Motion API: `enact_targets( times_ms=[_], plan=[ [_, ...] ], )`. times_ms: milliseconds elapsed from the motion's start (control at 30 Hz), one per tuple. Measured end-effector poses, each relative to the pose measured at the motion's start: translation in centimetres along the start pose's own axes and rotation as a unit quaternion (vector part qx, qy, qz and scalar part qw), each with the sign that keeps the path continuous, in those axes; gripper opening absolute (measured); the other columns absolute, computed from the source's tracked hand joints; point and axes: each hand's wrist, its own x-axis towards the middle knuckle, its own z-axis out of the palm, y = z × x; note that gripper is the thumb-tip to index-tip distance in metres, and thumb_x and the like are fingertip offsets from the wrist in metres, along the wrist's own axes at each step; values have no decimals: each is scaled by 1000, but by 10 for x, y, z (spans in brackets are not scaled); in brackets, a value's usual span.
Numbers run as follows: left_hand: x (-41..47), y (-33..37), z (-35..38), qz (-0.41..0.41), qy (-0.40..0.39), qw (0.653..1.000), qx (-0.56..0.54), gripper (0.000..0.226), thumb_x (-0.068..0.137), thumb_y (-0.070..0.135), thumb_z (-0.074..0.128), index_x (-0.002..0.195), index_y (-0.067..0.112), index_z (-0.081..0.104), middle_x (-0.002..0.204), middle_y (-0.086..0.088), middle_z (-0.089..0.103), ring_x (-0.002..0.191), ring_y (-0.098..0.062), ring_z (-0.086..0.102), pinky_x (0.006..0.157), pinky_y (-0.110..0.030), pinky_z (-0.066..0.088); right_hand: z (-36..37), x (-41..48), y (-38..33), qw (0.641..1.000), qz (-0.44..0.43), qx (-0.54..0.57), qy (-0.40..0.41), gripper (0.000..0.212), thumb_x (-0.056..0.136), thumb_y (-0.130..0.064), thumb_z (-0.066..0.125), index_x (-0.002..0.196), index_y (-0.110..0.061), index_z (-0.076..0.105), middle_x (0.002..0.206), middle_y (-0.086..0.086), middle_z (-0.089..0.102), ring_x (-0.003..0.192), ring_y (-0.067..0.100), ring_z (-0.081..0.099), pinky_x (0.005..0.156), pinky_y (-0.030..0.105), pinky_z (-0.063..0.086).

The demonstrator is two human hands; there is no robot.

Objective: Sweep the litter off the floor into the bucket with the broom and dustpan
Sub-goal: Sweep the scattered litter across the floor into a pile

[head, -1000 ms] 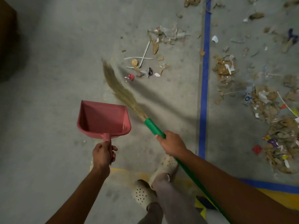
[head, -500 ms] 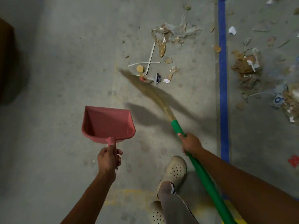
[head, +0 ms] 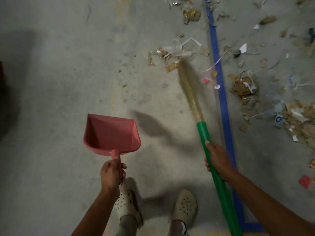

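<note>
Left hand point(head: 111, 174) grips the pink dustpan point(head: 111, 133) at lower centre; right hand point(head: 217, 159) grips the broom point(head: 204, 133), bristles touching litter point(head: 172, 53) beside the blue line point(head: 221, 92).

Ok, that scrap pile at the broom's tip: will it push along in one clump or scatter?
Likely scatters: the scrap pile looks like loose, thin paper strips and flakes, probably very light. The bristles look long and soft, so they may bend and skip over flat pieces.
</note>
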Motion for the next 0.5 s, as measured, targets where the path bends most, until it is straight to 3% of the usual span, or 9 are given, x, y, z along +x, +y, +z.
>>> enact_targets(
  times_ms=[167,267,400,500],
  plan=[
    [44,8,3,17,0,1000,6,16,104,16,46,96,2,51,78,-20,59,43,-18,39,36,-25,28,66,1,-15,991,-68,-105,-43,24,102,-43,52,97,-21,59,64,7,64,49,18,59,45,30,50],
    [90,7,4,42,8,999,16,18,104,17,48,96,1,51,77,-20,59,44,-20,39,35,-25,28,125,35,-21,967,-126,-213,-70,29,100,-51,51,93,-23,55,73,5,66,65,28,66,62,41,57],
    [181,2,5,104,53,992,54,22,104,22,51,100,1,50,75,-17,59,48,-21,41,41,-26,32,221,113,-35,923,-172,-329,-102,40,98,-57,45,107,-19,56,98,10,69,90,33,67,71,37,51],
    [256,1,4,155,96,980,75,19,104,24,53,102,5,50,80,-19,61,53,-23,47,51,-30,38,284,177,-37,916,-158,-345,-129,41,97,-57,44,106,-19,55,104,14,71,92,38,70,77,39,58]
  ],
)
